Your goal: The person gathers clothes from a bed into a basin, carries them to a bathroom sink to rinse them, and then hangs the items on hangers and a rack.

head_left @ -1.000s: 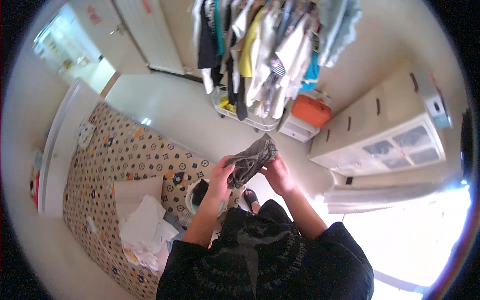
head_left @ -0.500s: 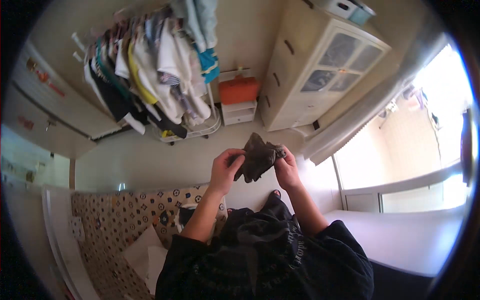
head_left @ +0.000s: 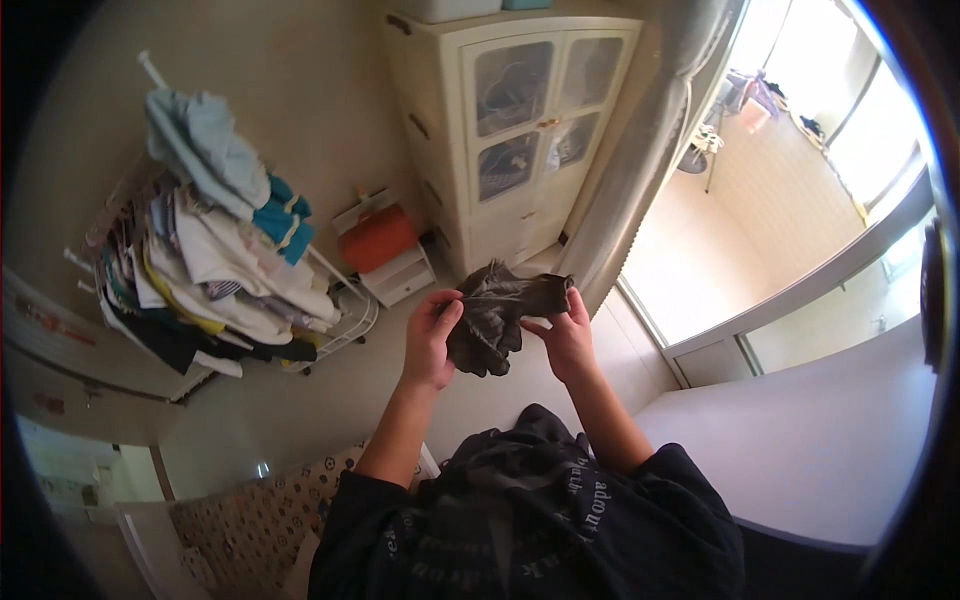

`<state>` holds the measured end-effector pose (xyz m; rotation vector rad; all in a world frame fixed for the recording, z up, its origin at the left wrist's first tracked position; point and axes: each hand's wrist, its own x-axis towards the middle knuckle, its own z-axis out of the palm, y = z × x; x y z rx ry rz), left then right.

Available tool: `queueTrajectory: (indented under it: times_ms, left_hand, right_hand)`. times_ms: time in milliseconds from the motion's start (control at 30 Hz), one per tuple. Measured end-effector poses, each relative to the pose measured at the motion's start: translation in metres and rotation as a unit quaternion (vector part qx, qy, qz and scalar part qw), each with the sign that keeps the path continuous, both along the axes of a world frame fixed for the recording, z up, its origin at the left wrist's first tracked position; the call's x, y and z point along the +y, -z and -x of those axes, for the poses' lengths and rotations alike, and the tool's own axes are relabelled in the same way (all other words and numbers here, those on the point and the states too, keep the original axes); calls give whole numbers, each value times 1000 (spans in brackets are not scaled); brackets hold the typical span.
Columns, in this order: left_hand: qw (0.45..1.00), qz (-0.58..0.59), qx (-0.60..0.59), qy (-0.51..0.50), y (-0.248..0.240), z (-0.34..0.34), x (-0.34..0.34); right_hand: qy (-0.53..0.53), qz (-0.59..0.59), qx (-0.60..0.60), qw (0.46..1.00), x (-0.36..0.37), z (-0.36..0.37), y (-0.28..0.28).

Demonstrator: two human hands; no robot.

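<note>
Your left hand (head_left: 432, 338) pinches one side of the crumpled dark cloth (head_left: 492, 318), your right hand's (head_left: 566, 338) fingers clasp the other end, and it hangs between them above the floor (head_left: 300, 408); if either grip loosens, the bunched folds could slip down, and tugging unevenly might twist them tighter

The dark grey cloth (head_left: 490, 325) hangs in midair — crumpled, its lower edge uneven.
</note>
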<state>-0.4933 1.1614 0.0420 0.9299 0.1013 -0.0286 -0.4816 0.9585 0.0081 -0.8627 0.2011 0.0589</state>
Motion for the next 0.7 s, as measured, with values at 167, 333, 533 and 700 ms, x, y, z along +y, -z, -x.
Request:
queueTrajectory:
  times_ms: [167,333,533,700]
  left_hand:
    - [998,26,-14,47,1,-39,-55]
    - [992,65,-24,104,-17,-73,-108]
    - [976,-14,-69,204,-5,-122,-137]
    - [949,51,-12,311,-25,-168,-147]
  right_hand:
    - [107,124,-11,986,-46,-26,26]
    - [-16,399,-257,880,-90,-34,0]
    - [-27,350,-165,922,-100,-60,10]
    - [-18,340,-174,924,-131,-70,-1]
